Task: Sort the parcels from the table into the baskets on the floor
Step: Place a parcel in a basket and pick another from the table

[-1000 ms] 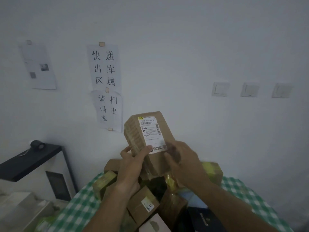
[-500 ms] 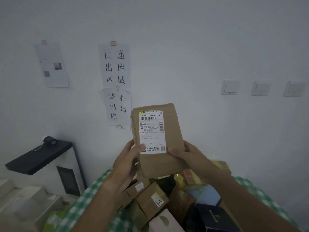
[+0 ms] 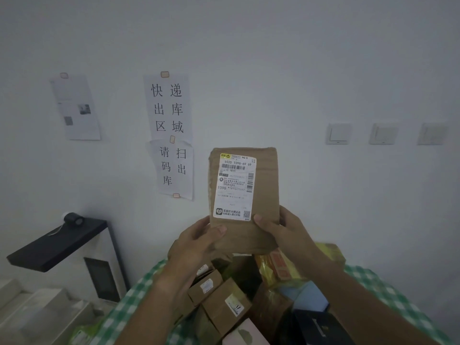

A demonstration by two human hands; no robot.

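Both the left hand (image 3: 199,241) and right hand (image 3: 286,232) grasp one brown parcel (image 3: 245,200) above the heaped table (image 3: 388,292), so sorting looks barely begun.

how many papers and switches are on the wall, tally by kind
Paper sheets taped to the wall: 3, a plain printed sheet, an upper sign and a lower sign
Wall switches: 3, left switch, middle switch, right switch
Total: 6
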